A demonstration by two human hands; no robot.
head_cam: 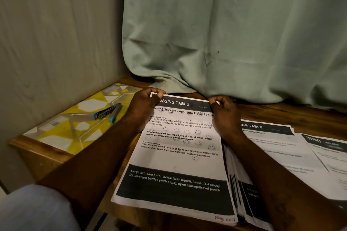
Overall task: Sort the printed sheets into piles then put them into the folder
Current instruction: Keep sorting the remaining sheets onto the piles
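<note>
While the left hand and right hand each pinch a far corner of the top sheet, it lies on the table; blurred piles at right sit partly under the forearm, one cut off; the folder and stapler lie left.

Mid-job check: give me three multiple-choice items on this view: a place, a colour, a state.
1. Where does the stapler lie? A on the yellow patterned surface, left of the top sheet; B in a drawer; C on the floor.
2. What colour are the stapler's trims? A red; B blue; C white.
3. How is the top sheet held? A untouched; B by one hand; C left hand and right hand pinch its top corners.
Answers: 1 A, it rests on the yellow pattern; 2 B, blue shows at its ends; 3 C, fingers curl on both corners.
</note>
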